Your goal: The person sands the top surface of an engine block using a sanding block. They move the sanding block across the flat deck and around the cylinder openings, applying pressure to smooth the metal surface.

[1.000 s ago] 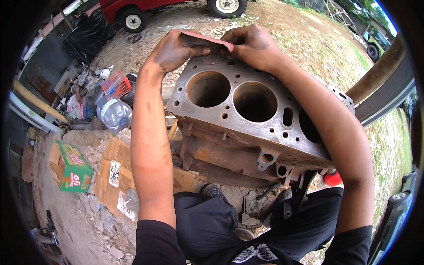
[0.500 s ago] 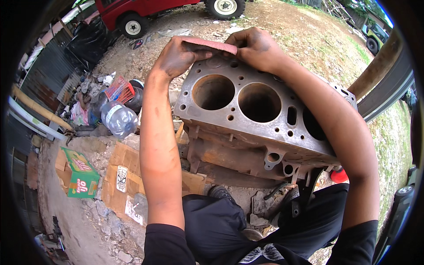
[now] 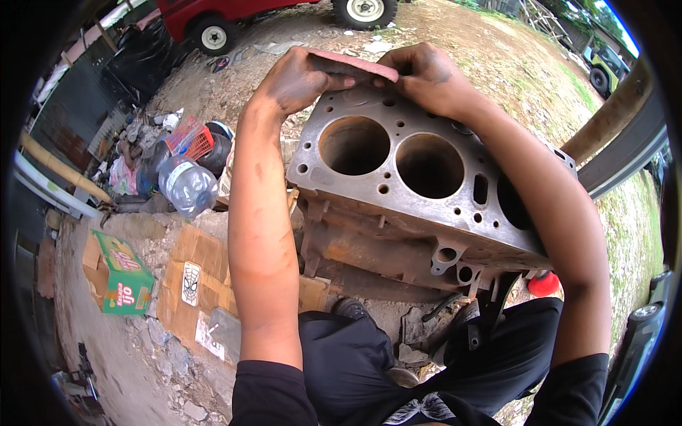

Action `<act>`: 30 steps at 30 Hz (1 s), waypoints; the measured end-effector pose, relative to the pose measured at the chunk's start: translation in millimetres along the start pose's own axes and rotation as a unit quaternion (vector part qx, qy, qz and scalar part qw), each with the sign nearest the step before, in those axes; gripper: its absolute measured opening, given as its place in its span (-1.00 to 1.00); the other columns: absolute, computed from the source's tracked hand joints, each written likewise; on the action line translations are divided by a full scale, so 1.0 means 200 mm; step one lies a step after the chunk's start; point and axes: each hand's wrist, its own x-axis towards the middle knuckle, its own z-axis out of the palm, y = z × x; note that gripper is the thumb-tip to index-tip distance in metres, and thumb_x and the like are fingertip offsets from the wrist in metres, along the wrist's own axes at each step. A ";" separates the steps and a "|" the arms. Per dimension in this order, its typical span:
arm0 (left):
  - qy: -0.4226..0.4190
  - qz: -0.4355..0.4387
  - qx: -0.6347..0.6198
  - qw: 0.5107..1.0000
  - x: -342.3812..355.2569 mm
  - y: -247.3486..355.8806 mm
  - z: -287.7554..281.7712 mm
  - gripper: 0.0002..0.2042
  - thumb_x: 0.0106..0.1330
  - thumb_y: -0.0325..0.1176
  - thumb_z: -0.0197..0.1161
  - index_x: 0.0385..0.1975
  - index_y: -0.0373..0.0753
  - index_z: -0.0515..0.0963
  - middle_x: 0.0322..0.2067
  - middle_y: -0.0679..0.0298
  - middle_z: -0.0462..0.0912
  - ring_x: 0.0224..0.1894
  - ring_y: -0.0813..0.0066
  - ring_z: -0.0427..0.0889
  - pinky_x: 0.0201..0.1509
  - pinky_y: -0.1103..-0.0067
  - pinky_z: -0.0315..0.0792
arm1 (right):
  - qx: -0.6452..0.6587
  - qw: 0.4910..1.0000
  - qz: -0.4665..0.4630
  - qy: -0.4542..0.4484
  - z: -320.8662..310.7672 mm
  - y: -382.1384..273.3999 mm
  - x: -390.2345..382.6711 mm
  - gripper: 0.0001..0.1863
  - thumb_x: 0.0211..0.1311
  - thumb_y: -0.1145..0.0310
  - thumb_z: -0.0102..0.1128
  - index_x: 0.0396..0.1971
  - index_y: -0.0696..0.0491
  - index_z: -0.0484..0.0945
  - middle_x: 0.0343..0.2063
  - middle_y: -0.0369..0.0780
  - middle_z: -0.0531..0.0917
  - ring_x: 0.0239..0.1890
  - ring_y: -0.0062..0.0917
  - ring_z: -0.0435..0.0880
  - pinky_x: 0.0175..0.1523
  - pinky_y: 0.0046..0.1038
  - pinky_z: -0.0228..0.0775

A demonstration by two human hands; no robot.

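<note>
A folded sheet of reddish sandpaper (image 3: 359,65) is stretched between my two hands, above the far left edge of a bare metal engine block (image 3: 430,206). My left hand (image 3: 293,79) grips the sheet's left end, thumb underneath. At the other end, my right hand (image 3: 428,73) pinches it with curled fingers. The paper's dark inner side shows below its pink edge. Large round cylinder bores and smaller bolt holes open in the block's flat top face. My right forearm hides part of that face at the right.
Left of my left arm lie flattened cardboard (image 3: 174,302), a green carton (image 3: 128,277), a large clear plastic bottle (image 3: 186,186) and a red basket (image 3: 192,138). A red funnel-like object (image 3: 544,284) sits by the block's right end. A red vehicle (image 3: 241,11) stands beyond.
The view has shifted slightly, so the block appears a little farther right. Both hands keep their hold on the sandpaper, which has moved slightly right with them.
</note>
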 end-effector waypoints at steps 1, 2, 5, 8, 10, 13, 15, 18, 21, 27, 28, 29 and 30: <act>-0.005 -0.020 0.009 1.000 -0.01 0.05 0.01 -0.66 0.29 -0.50 0.51 0.09 -0.22 0.83 -0.04 0.28 0.90 -0.02 0.54 0.73 0.17 0.51 0.56 | 0.008 1.000 0.013 -0.007 -0.01 -0.01 -0.01 -0.77 0.32 0.42 0.34 -0.10 -0.03 0.88 -0.30 -0.15 0.89 -0.24 -0.41 0.89 0.00 -0.32 0.71; -0.005 -0.022 -0.004 1.000 -0.02 0.07 0.00 -0.66 0.30 -0.50 0.51 0.09 -0.23 0.83 -0.04 0.27 0.90 -0.02 0.53 0.74 0.17 0.50 0.56 | 0.011 1.000 0.010 -0.006 -0.01 -0.01 -0.02 -0.77 0.32 0.42 0.34 -0.10 -0.02 0.88 -0.30 -0.15 0.89 -0.24 -0.41 0.90 -0.01 -0.33 0.71; -0.017 -0.020 -0.063 0.998 -0.03 0.04 -0.01 -0.66 0.29 -0.50 0.52 0.08 -0.26 0.83 -0.04 0.24 0.89 -0.01 0.49 0.76 0.17 0.48 0.57 | 0.021 1.000 -0.005 0.003 0.00 -0.02 -0.02 -0.77 0.33 0.45 0.32 -0.10 0.02 0.87 -0.31 -0.15 0.89 -0.25 -0.41 0.89 -0.02 -0.35 0.71; -0.006 -0.042 -0.018 0.999 -0.04 0.04 -0.03 -0.66 0.29 -0.49 0.53 0.08 -0.27 0.82 -0.04 0.22 0.89 0.00 0.46 0.77 0.17 0.46 0.58 | 0.021 0.999 -0.027 0.017 0.04 -0.02 -0.02 -0.74 0.33 0.46 0.31 -0.06 0.06 0.86 -0.30 -0.14 0.89 -0.26 -0.41 0.89 -0.03 -0.34 0.71; -0.001 -0.044 -0.011 0.999 -0.04 0.07 -0.02 -0.66 0.28 -0.48 0.54 0.06 -0.24 0.83 -0.06 0.25 0.90 -0.03 0.49 0.75 0.15 0.47 0.56 | 0.009 0.999 -0.029 0.022 0.04 0.00 -0.01 -0.77 0.37 0.51 0.27 -0.08 0.13 0.83 -0.31 -0.22 0.87 -0.28 -0.58 0.80 -0.06 -0.41 0.66; 0.008 -0.035 0.025 0.999 -0.03 0.13 0.00 -0.67 0.25 -0.47 0.54 0.04 -0.23 0.84 -0.09 0.23 0.91 -0.06 0.50 0.76 0.14 0.48 0.56 | 0.007 1.000 0.005 -0.008 0.00 0.00 -0.02 -0.78 0.39 0.53 0.26 -0.08 0.18 0.81 -0.31 -0.25 0.86 -0.28 -0.67 0.76 -0.06 -0.45 0.63; 0.024 -0.040 0.032 0.998 -0.02 0.11 0.01 -0.67 0.22 -0.48 0.55 0.01 -0.23 0.85 -0.13 0.16 0.92 -0.09 0.49 0.79 0.14 0.47 0.58 | 0.014 0.999 0.020 -0.025 -0.02 -0.02 -0.01 -0.77 0.39 0.52 0.26 -0.07 0.18 0.81 -0.31 -0.25 0.86 -0.27 -0.67 0.76 -0.05 -0.46 0.63; -0.004 -0.017 0.000 1.000 -0.02 0.10 -0.01 -0.68 0.23 -0.47 0.54 0.01 -0.21 0.86 -0.13 0.17 0.92 -0.11 0.51 0.77 0.13 0.48 0.57 | 0.016 1.000 0.004 -0.006 0.00 -0.02 -0.02 -0.77 0.39 0.51 0.25 -0.07 0.16 0.82 -0.30 -0.24 0.87 -0.25 -0.68 0.76 -0.04 -0.46 0.62; -0.001 -0.017 -0.027 0.999 -0.01 0.00 -0.03 -0.68 0.23 -0.46 0.54 0.01 -0.18 0.86 -0.14 0.19 0.92 -0.12 0.51 0.77 0.12 0.47 0.58 | -0.015 0.999 -0.030 0.016 0.03 -0.04 -0.02 -0.75 0.39 0.50 0.23 -0.06 0.14 0.83 -0.30 -0.24 0.87 -0.24 -0.68 0.76 -0.04 -0.47 0.62; 0.040 -0.025 0.044 0.998 0.04 0.05 0.04 -0.69 0.24 -0.41 0.56 0.00 -0.18 0.86 -0.17 0.20 0.92 -0.14 0.51 0.76 0.09 0.47 0.58 | 0.042 0.996 0.061 -0.041 -0.03 0.00 0.00 -0.74 0.38 0.49 0.20 -0.08 0.12 0.83 -0.31 -0.27 0.86 -0.27 -0.66 0.75 -0.07 -0.48 0.62; 0.030 -0.017 0.031 0.999 0.04 0.04 0.04 -0.69 0.24 -0.40 0.57 0.00 -0.17 0.86 -0.17 0.20 0.92 -0.15 0.51 0.76 0.09 0.47 0.58 | 0.056 0.995 0.067 -0.049 -0.04 -0.01 -0.01 -0.74 0.38 0.49 0.19 -0.09 0.11 0.83 -0.31 -0.27 0.86 -0.28 -0.66 0.74 -0.08 -0.49 0.61; 0.019 -0.010 0.018 1.000 0.03 0.02 0.03 -0.69 0.24 -0.39 0.57 0.00 -0.17 0.86 -0.17 0.20 0.92 -0.15 0.52 0.75 0.09 0.47 0.58 | 0.070 0.993 0.072 -0.058 -0.06 -0.02 -0.01 -0.74 0.38 0.48 0.19 -0.10 0.10 0.83 -0.31 -0.28 0.86 -0.29 -0.67 0.74 -0.09 -0.49 0.61; 0.008 -0.002 0.006 1.000 0.03 0.01 0.03 -0.69 0.24 -0.39 0.58 0.00 -0.17 0.86 -0.17 0.20 0.92 -0.16 0.52 0.75 0.09 0.47 0.58 | 0.056 0.993 0.087 -0.061 -0.07 -0.04 -0.02 -0.75 0.38 0.48 0.18 -0.10 0.09 0.83 -0.32 -0.28 0.85 -0.31 -0.67 0.73 -0.11 -0.49 0.61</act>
